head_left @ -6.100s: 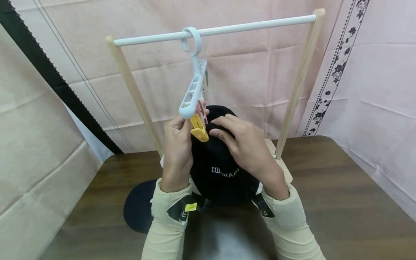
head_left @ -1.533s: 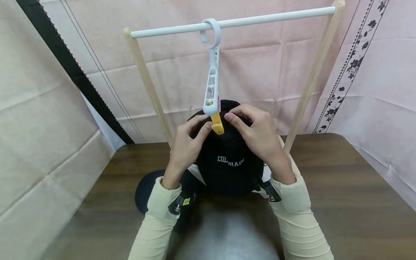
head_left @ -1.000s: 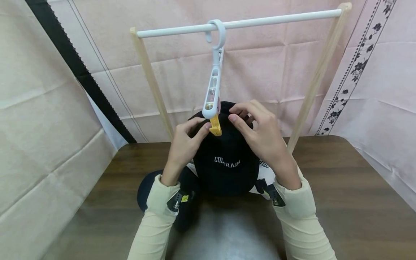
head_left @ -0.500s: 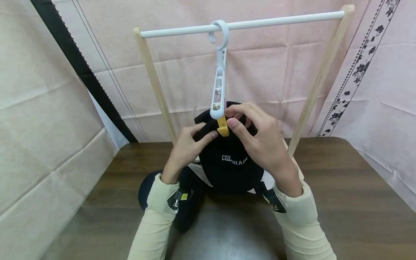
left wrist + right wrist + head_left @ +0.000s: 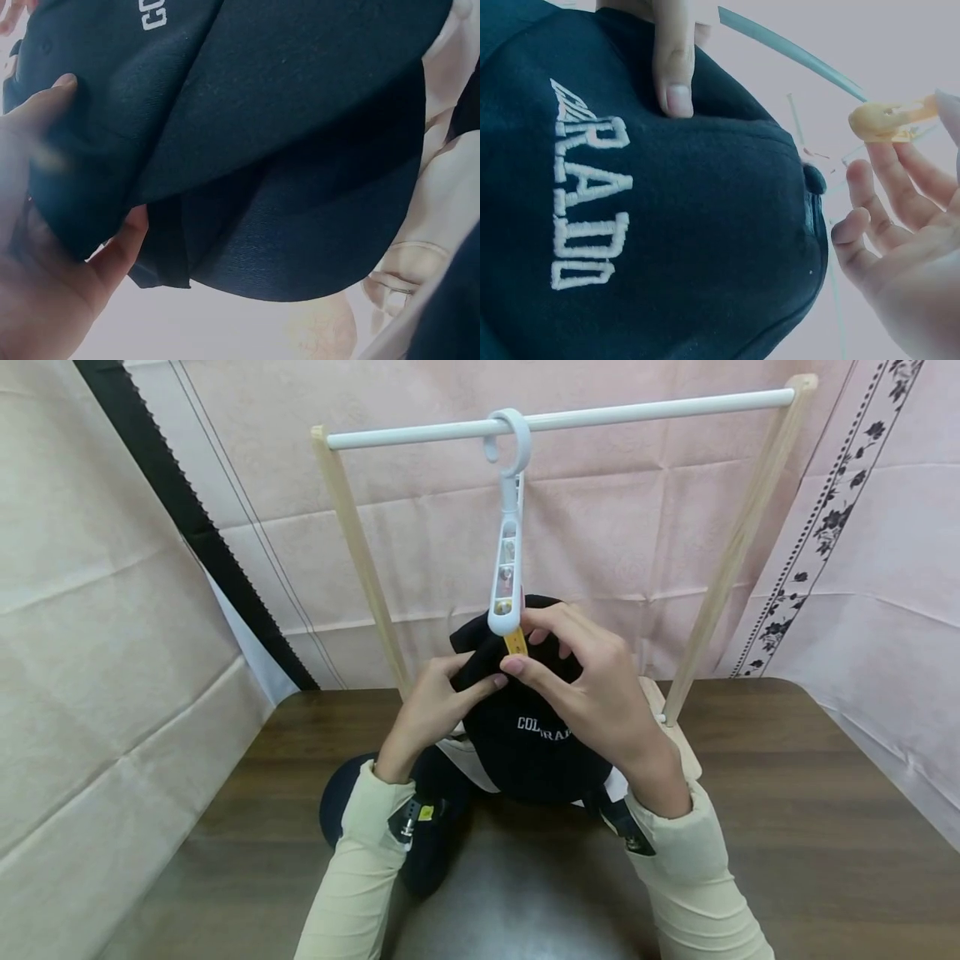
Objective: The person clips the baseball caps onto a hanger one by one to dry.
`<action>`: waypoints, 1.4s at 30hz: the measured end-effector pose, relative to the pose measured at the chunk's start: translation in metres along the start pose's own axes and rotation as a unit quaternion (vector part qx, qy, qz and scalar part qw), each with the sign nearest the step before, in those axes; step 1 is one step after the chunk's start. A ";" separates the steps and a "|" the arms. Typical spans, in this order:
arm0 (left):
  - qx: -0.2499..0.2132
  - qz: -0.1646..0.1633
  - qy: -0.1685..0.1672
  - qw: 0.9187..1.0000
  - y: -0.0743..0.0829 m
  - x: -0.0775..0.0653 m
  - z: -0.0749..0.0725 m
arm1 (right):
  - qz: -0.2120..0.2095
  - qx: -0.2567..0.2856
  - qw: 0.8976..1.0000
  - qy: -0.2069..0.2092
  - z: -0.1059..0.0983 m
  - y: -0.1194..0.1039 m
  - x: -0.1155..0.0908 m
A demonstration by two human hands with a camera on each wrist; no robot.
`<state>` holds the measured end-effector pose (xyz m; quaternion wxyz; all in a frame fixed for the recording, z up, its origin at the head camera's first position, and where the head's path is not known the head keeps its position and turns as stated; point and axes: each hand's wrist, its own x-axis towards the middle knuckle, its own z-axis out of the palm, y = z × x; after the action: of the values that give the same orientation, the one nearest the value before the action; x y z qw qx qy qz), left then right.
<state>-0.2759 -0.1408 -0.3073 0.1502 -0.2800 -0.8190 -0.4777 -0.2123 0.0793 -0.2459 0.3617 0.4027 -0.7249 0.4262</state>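
Observation:
A black cap [image 5: 536,768] with white lettering is held up below a light-blue clip hanger [image 5: 507,560]. My left hand [image 5: 431,702] grips the cap's crown at its left, thumb on the cloth and fingers behind, bunching it into a fold. My right hand [image 5: 600,693] pinches the yellow clothespin [image 5: 516,642] at the hanger's near end, thumb in front. In the right wrist view, the yellow clothespin [image 5: 889,120] sits between thumb and fingers, apart from the cap's top, where my left thumb [image 5: 676,90] lies. The left wrist view shows the cap's brim [image 5: 315,82].
The hanger hooks over a white rod [image 5: 637,415] on a wooden stand [image 5: 363,577]. A navy cap [image 5: 341,802] lies on the brown table [image 5: 787,827] at the left, partly behind my left forearm. Something white [image 5: 468,764] shows under the black cap.
My right thumb and fingers have come in from the right and closed on the yellow clothespin. My left hand has folded the cap's crown and drawn slightly down from the clothespin.

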 end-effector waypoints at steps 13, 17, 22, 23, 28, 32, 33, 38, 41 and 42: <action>-0.033 -0.008 -0.027 0.999 -0.009 -0.003 0.001 | -0.008 -0.007 1.000 -0.007 0.000 -0.001 -0.003; -0.048 -0.013 -0.028 0.998 -0.013 -0.006 0.000 | -0.010 -0.007 1.000 -0.013 0.003 0.000 -0.002; -0.049 -0.019 -0.011 0.999 -0.016 -0.013 -0.003 | -0.009 -0.018 1.000 -0.012 0.008 -0.001 0.000; -0.048 -0.022 -0.007 0.999 -0.017 -0.014 -0.003 | -0.008 -0.019 1.000 -0.011 0.009 -0.001 -0.001; -0.046 -0.029 0.016 0.998 -0.023 -0.020 0.002 | 0.000 -0.015 1.000 -0.012 0.008 0.000 -0.002; -0.048 -0.022 0.028 0.998 -0.028 -0.019 0.007 | 0.008 -0.009 1.000 -0.021 0.003 0.001 -0.003; -0.050 -0.021 0.026 0.998 -0.029 -0.019 0.008 | 0.010 -0.009 1.000 -0.022 0.002 0.001 -0.004; -0.050 -0.028 -0.004 0.998 -0.033 -0.020 0.000 | 0.006 -0.007 1.000 -0.022 0.001 0.002 -0.005; -0.041 -0.040 -0.009 0.998 -0.035 -0.024 -0.009 | 0.000 -0.002 0.999 -0.032 0.003 0.001 -0.003; -0.039 -0.040 -0.010 0.998 -0.035 -0.025 -0.011 | 0.001 0.000 0.999 -0.036 0.003 0.001 -0.002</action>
<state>-0.2773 -0.1719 -0.3395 0.1119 -0.2576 -0.8116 -0.5122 -0.2132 0.0772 -0.2492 0.3356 0.4170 -0.7377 0.4114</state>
